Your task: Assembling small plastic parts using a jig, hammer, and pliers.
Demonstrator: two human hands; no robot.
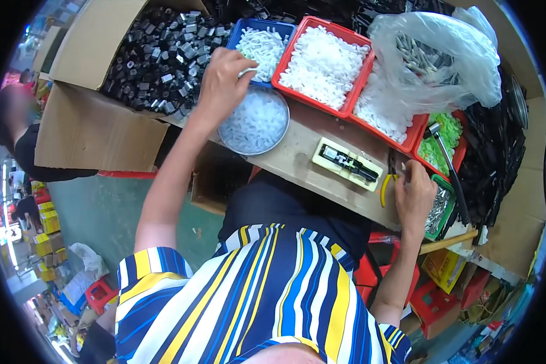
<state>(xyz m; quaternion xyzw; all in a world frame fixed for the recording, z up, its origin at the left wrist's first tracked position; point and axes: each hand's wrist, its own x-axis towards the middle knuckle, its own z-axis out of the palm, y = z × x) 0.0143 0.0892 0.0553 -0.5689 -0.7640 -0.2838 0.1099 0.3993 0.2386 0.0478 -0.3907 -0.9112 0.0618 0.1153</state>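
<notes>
My left hand [223, 82] is closed in a pinch on a small white plastic piece [247, 71]. It hovers at the near edge of a blue tray [233, 37] of similar white pieces, above a round metal bowl [285, 124] of translucent pieces. On the bench in front of me lies a cream-coloured fixture [323, 159] with a black part [349, 162] set in it. My right hand [415, 195] sits right of the fixture, fingers drawn together; what they hold, if anything, is too small to name. Beside it lie pliers with yellow handles [384, 189].
A cardboard box [97, 130] of black and silver parts stands at left. Red trays [279, 76] of white pieces run along the back, beneath a clear plastic bag [467, 67]. A hammer [458, 182] rests at right by a green tray [448, 213] of metal bits.
</notes>
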